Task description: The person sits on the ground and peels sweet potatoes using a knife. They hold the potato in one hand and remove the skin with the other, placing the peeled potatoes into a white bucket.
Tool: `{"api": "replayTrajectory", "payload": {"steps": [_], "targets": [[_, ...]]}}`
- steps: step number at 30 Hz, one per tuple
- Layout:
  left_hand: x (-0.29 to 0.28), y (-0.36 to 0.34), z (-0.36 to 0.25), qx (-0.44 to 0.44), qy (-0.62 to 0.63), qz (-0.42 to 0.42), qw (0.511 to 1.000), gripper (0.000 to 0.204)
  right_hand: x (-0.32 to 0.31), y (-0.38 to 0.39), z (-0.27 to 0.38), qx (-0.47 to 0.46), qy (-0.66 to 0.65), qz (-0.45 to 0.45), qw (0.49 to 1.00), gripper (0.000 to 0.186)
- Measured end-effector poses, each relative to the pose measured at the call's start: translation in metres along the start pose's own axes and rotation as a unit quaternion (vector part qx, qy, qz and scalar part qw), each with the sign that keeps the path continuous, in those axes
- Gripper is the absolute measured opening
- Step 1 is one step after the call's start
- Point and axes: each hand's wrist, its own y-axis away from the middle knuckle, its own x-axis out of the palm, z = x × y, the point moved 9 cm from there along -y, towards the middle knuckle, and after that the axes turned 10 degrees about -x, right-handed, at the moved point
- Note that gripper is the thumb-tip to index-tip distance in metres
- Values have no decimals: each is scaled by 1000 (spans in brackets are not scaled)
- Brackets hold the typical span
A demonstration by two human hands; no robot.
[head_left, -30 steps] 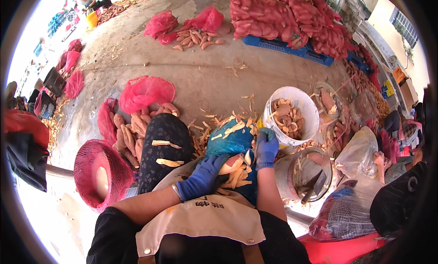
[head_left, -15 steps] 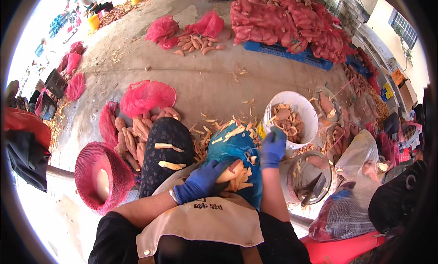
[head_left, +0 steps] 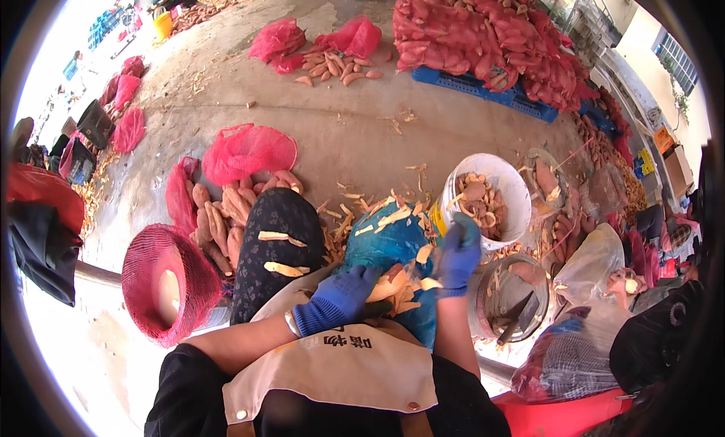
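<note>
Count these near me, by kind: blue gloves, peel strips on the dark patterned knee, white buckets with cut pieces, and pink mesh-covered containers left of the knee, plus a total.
Blue gloves: 2
Peel strips on the knee: 2
White bucket with cut pieces: 1
Pink mesh-covered container: 1
Total: 6

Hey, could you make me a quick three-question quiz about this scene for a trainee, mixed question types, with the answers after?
1. True or false: cut pieces lie in the white bucket.
2. Multiple choice: what is under the stacked red mesh sacks? A) a wooden bench; B) a blue pallet; C) a yellow bucket.
3. Fill in the blank: the partly peeled sweet potato is held by the gloved ____ hand.

Key: 1. True. 2. B. 3. Left: the left hand grips it.
</note>
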Motion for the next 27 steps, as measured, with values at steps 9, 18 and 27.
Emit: {"api": "replayTrajectory", "payload": {"steps": [9,18,27], "targets": [[-7,6,1,51,54,15,997,73,-27,-5,-67,-13,116,-56,992,13],[-20,17,-6,83,21,-39,996,66,-6,5,-65,16,161,-18,987,21],[-4,5,-3,37,-87,-19,995,58,30,20,3,33,65,79,994,15]]}}
